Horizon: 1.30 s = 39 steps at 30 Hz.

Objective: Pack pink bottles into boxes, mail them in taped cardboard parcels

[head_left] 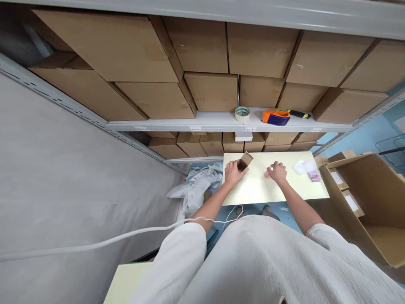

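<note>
My left hand (232,172) is wrapped round a small brown cardboard box (245,161), whose flap stands up and whose opening looks dark inside. To the right, my right hand (278,171) is closed over the pale yellow tabletop (256,192). At its fingertips shows a small pinkish thing (267,173), too small and partly covered to name. Further right on the same table lie white papers (302,167) and a blurred pinkish-purple item (314,175).
Shelves packed with cardboard boxes (202,44) rise ahead. On the shelf edge sit a tape roll (242,113), an orange-and-blue tape dispenser (276,117) and a cutter (299,114). A large open carton (376,190) stands right. Crumpled plastic (196,185) lies left; a white cable (126,234) crosses near my left arm.
</note>
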Each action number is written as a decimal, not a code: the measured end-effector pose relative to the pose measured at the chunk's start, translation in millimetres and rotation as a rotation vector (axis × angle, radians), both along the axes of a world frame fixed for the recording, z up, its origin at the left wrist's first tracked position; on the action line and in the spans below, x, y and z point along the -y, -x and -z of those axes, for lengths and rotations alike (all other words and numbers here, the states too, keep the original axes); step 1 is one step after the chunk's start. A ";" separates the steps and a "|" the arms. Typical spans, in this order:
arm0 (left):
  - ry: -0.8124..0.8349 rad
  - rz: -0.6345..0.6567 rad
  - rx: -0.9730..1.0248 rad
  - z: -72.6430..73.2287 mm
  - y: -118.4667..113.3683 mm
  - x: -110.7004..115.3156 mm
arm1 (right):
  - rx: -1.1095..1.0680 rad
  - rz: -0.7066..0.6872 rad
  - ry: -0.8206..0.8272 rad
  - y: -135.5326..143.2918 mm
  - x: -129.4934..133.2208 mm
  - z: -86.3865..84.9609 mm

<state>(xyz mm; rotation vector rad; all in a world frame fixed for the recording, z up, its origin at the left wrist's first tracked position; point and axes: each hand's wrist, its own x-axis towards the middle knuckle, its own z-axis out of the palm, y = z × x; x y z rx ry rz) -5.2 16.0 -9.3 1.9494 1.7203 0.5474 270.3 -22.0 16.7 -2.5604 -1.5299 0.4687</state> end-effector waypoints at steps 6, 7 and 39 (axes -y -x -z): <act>0.036 -0.016 0.072 -1.8 -4.0 -2.8 | -0.033 -0.075 -0.105 9.8 -0.5 -17.6; 0.042 -0.016 0.086 -1.6 -3.6 -3.2 | -0.038 -0.082 -0.144 11.3 -2.1 -24.5; 0.049 0.015 0.209 9.2 4.6 -1.7 | -0.134 -0.810 -0.227 118.4 -46.5 -63.2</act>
